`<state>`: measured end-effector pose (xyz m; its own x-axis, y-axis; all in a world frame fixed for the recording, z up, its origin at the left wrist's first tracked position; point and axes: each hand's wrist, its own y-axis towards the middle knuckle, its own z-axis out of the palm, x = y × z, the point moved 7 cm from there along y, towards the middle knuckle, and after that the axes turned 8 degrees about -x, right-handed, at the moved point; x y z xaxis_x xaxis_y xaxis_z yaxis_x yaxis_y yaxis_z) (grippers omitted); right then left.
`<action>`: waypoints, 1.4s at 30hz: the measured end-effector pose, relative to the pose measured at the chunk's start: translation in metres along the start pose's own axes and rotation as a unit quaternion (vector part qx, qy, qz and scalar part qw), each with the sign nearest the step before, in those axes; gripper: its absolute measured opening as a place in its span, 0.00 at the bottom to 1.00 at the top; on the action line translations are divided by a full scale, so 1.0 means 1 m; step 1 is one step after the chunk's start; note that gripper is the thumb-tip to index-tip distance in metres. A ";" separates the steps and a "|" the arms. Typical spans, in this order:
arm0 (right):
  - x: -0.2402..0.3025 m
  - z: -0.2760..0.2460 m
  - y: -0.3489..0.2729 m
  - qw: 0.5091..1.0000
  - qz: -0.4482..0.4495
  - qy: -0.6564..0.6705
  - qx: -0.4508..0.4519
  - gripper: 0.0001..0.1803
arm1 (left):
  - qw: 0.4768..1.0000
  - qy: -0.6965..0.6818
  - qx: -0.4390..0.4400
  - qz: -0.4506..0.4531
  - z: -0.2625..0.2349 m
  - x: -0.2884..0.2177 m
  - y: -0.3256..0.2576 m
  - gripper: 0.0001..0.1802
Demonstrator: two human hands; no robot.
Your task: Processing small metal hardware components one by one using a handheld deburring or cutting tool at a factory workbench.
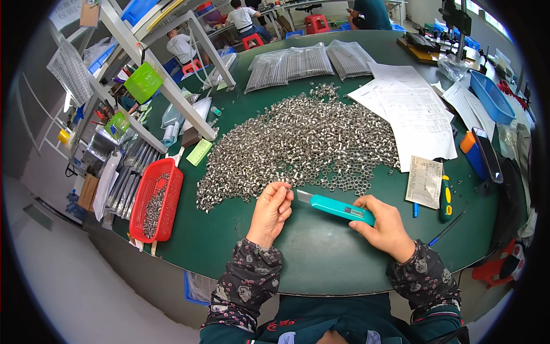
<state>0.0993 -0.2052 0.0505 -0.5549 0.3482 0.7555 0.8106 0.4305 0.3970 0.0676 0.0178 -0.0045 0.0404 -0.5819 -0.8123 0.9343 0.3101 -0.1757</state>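
Around the heap: left of the heap of small silver metal rings (298, 137) are a red plastic basket (135, 215) with more rings inside, a yellow-green paper slip (199, 152) and a pale shelf-frame post (180, 103); beyond it, clear plastic bags of grey rods (312, 62); to its right, white printed sheets (415, 117) and a yellow-and-green handled tool (446, 198).
Nearest the blade: the left hand's fingertips, just beside its tip.
Hard to make out: the piece at the left fingertips is too small to identify; whether rings lie under the sheets, I cannot tell; the right palm hides behind its fingers.
Left hand (270, 212): thumb and forefinger pinched together on that tiny piece, at the heap's near edge.
Right hand (381, 223): fingers closed around the rear of a teal plastic utility knife (341, 208).
Knife: in front of the heap; long axis crosswise, blade end leftward and slightly toward the heap.
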 end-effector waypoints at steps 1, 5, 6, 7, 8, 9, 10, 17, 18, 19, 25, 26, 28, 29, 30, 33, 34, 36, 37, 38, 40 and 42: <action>0.001 0.002 -0.001 1.000 -0.022 -0.001 0.002 0.14 | 1.000 0.001 0.000 -0.001 0.000 0.000 0.000 0.08; -0.005 0.004 -0.001 1.000 0.000 0.029 0.012 0.14 | 1.000 0.018 0.013 -0.007 0.002 0.001 0.000 0.07; -0.006 0.006 -0.001 0.999 0.003 0.037 0.019 0.14 | 1.000 0.023 0.015 -0.011 0.002 0.002 0.000 0.07; -0.007 0.007 -0.001 0.999 0.006 0.044 0.024 0.14 | 1.000 0.024 0.015 -0.013 0.003 0.002 -0.001 0.07; -0.007 0.007 -0.001 0.999 0.008 0.045 0.024 0.14 | 0.999 0.030 0.013 -0.014 0.004 0.003 -0.001 0.07; -0.008 0.007 -0.001 0.998 0.026 0.054 0.035 0.14 | 0.999 0.035 0.010 -0.014 0.004 0.003 -0.002 0.06; -0.009 0.008 -0.001 0.996 0.044 0.064 0.046 0.14 | 0.999 0.035 0.010 -0.015 0.005 0.003 -0.002 0.06; -0.014 0.009 -0.001 0.995 0.052 0.060 0.059 0.13 | 0.996 0.088 0.013 -0.005 0.007 0.005 -0.003 0.07; -0.009 0.004 0.001 0.999 0.017 0.024 0.030 0.13 | 0.995 0.098 0.015 -0.006 0.007 0.005 -0.003 0.07; -0.003 0.000 0.002 1.000 -0.018 -0.012 0.000 0.13 | 0.995 0.098 0.014 -0.006 0.006 0.005 -0.003 0.07; 0.019 -0.018 0.002 0.982 -0.137 -0.062 -0.118 0.15 | 0.998 0.054 0.007 -0.015 0.004 0.006 -0.003 0.09; 0.015 -0.020 0.002 0.984 -0.114 -0.064 -0.119 0.15 | 0.998 0.053 0.000 -0.016 0.004 0.005 -0.003 0.10; 0.015 -0.017 0.002 0.985 -0.115 -0.061 -0.114 0.15 | 0.998 0.052 -0.008 -0.017 0.003 0.003 -0.003 0.10; 0.014 -0.014 0.002 0.986 -0.115 -0.059 -0.108 0.16 | 0.998 0.055 0.000 -0.017 0.003 0.003 -0.004 0.10; 0.014 -0.012 0.001 0.986 -0.117 -0.059 -0.106 0.16 | 0.998 0.058 0.009 -0.018 0.004 0.003 -0.004 0.10; 0.011 -0.013 0.001 0.989 -0.095 -0.056 -0.099 0.16 | 0.999 0.044 0.012 -0.011 0.008 0.001 -0.004 0.10; 0.010 -0.013 0.001 0.989 -0.095 -0.056 -0.099 0.16 | 0.999 0.043 0.011 -0.011 0.007 0.001 -0.004 0.10; 0.006 -0.011 0.001 0.992 -0.077 -0.049 -0.089 0.15 | 0.999 0.029 0.023 -0.014 0.009 0.001 -0.003 0.10; 0.005 -0.010 0.002 0.992 -0.077 -0.049 -0.089 0.15 | 0.999 0.029 0.023 -0.014 0.010 0.001 -0.003 0.10; 0.003 -0.009 0.002 0.994 -0.067 -0.024 -0.083 0.15 | 0.999 0.032 0.020 -0.017 0.011 0.000 -0.004 0.09; 0.002 -0.007 0.002 0.995 -0.058 0.001 -0.076 0.15 | 0.999 0.035 0.016 -0.020 0.010 0.001 -0.004 0.08; -0.005 -0.003 0.002 0.999 -0.011 0.025 -0.042 0.15 | 0.999 0.027 0.027 0.009 0.006 0.001 -0.001 0.06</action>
<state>0.1039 -0.2086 0.0494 -0.5641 0.2959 0.7709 0.8126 0.3647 0.4547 0.0687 0.0125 -0.0015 0.0396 -0.5341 -0.8445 0.9511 0.2792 -0.1320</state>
